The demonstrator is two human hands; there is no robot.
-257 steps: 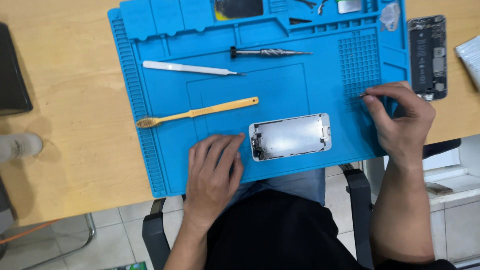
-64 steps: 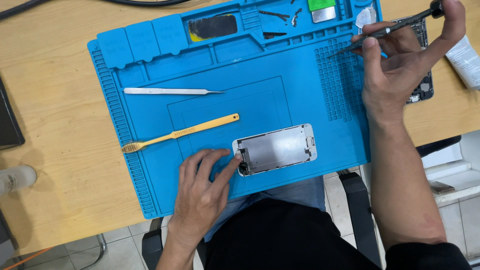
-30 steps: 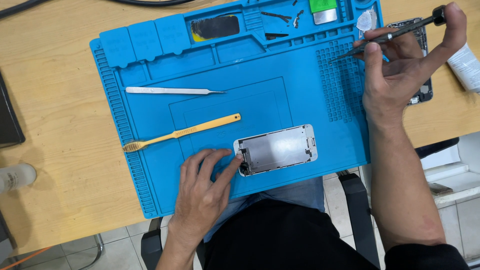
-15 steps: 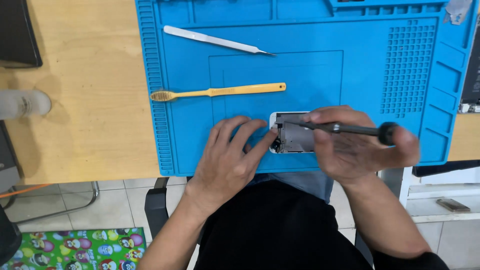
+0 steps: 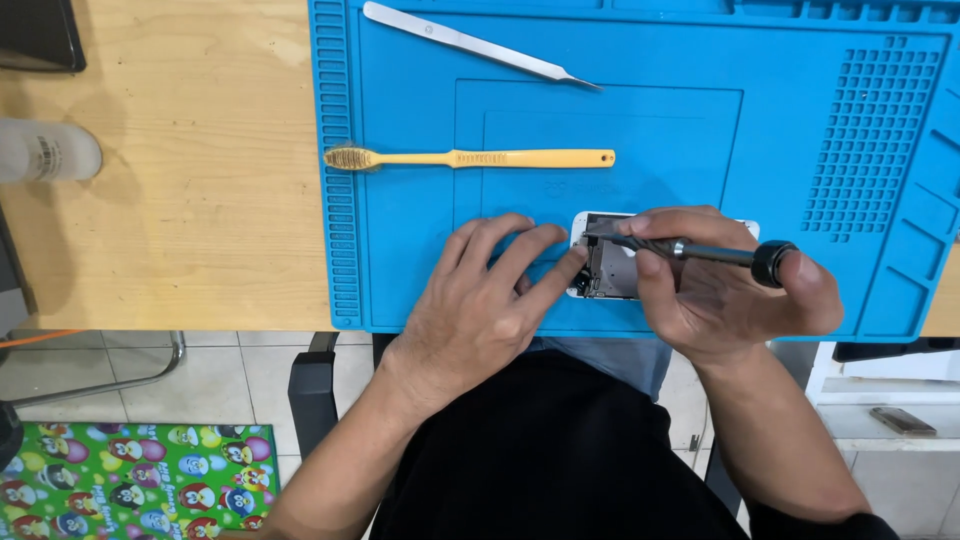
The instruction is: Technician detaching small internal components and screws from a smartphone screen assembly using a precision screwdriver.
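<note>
Nearest the body, at the blue repair mat's (image 5: 800, 60) front edge, the left hand (image 5: 480, 300) presses spread fingers flat beside an opened white phone (image 5: 605, 270), index tip touching it. Right hand (image 5: 720, 290) pinches a dark screwdriver (image 5: 690, 250), tip on the phone. Beyond lie a yellow brush (image 5: 470, 158), then metal tweezers (image 5: 480, 45).

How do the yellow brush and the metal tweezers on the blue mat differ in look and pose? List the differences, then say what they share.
The yellow brush is plastic-looking with bristles at its left end; the metal tweezers are silvery and taper to a fine point at the right. The yellow brush lies level across the blue mat; the metal tweezers lie slanted, running down to the right. The yellow brush lies nearer the hands than the metal tweezers. Both are long, slim and lie untouched.
</note>
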